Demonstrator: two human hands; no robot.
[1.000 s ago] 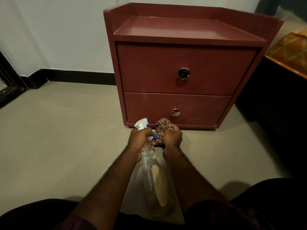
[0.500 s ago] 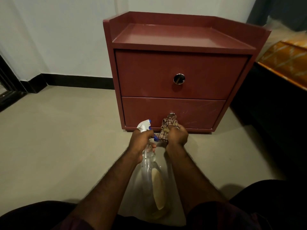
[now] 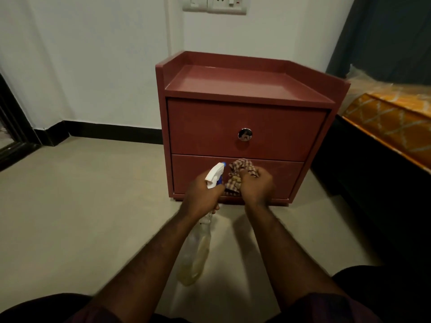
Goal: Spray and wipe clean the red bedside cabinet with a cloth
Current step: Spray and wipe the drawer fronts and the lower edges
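Spray bottle [image 3: 198,250] is gripped by left hand [image 3: 200,194], checked cloth [image 3: 240,173] is bunched in right hand [image 3: 256,187]; red cabinet [image 3: 245,117] is seen at 12 o'clock (close ahead). Spraying is judged pending: nozzle must be aimed at it.

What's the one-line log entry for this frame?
left hand: grips spray bottle | right hand: grips cloth | cabinet: shut, just beyond hands

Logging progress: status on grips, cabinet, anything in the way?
Left grip holds bottle. Right grip holds cloth. Cabinet drawers shut, nothing in the way.
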